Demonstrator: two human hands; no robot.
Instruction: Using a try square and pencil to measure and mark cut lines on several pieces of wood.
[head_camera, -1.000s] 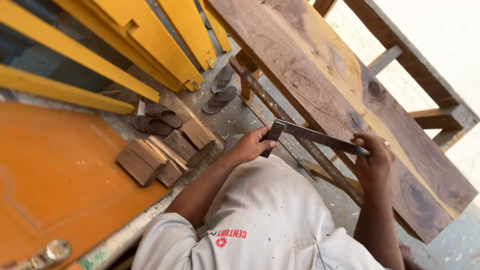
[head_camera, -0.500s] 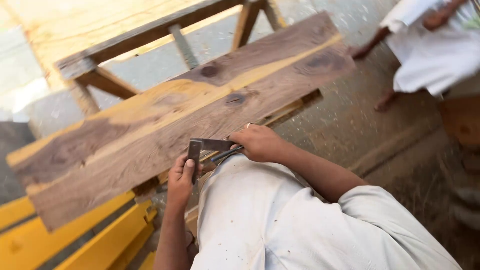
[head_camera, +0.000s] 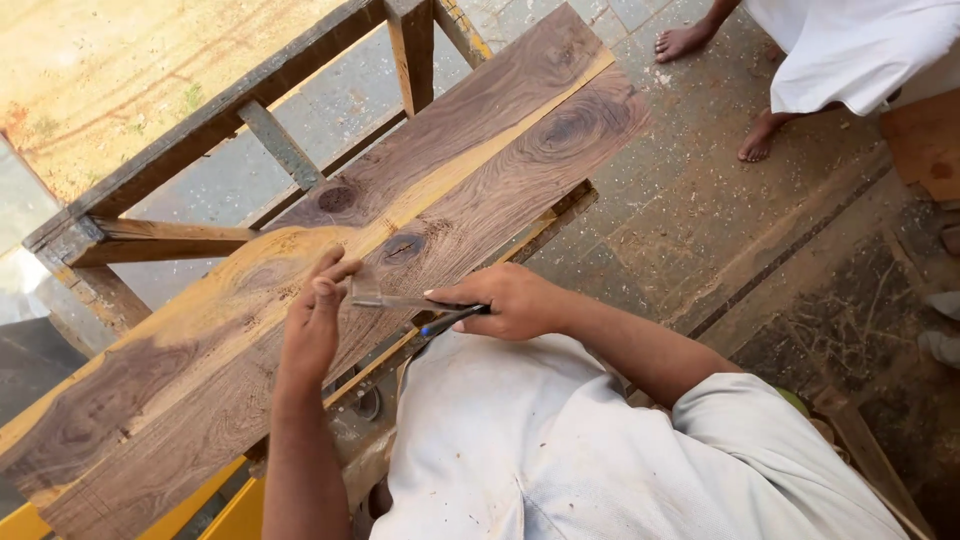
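A long dark plank (head_camera: 300, 330) with a pale streak down its middle is lying across an open wooden frame (head_camera: 170, 160), running from the lower left up to the upper right. The person is leaning over its near edge, about halfway along. The left hand (head_camera: 315, 320) is resting flat on the plank with fingers stretched out, the fingertips pressing down one end of a thin metal square (head_camera: 385, 300); it is not gripping anything, only pinning. The right hand (head_camera: 510, 300) is curled loosely, its fingertips steadying the other end of the square while a dark pencil or pen with a blue tip (head_camera: 450, 320) is sitting tucked under the fingers. Whether the stock of the square is seated tight against the near edge cannot be told, since the hands are covering it.

To do this well, the square's stock probably needs to be bearing firmly on the near edge before any line is drawn, with the left hand keeping steady downward pressure so the blade is not creeping over the grain. The knot (head_camera: 402, 247) just beyond the blade may be throwing a pencil tip off, so a light, even stroke seems wise.

Another person's bare feet (head_camera: 720, 90) are standing on the sawdust-strewn floor (head_camera: 700, 220) well beyond the plank's far end.
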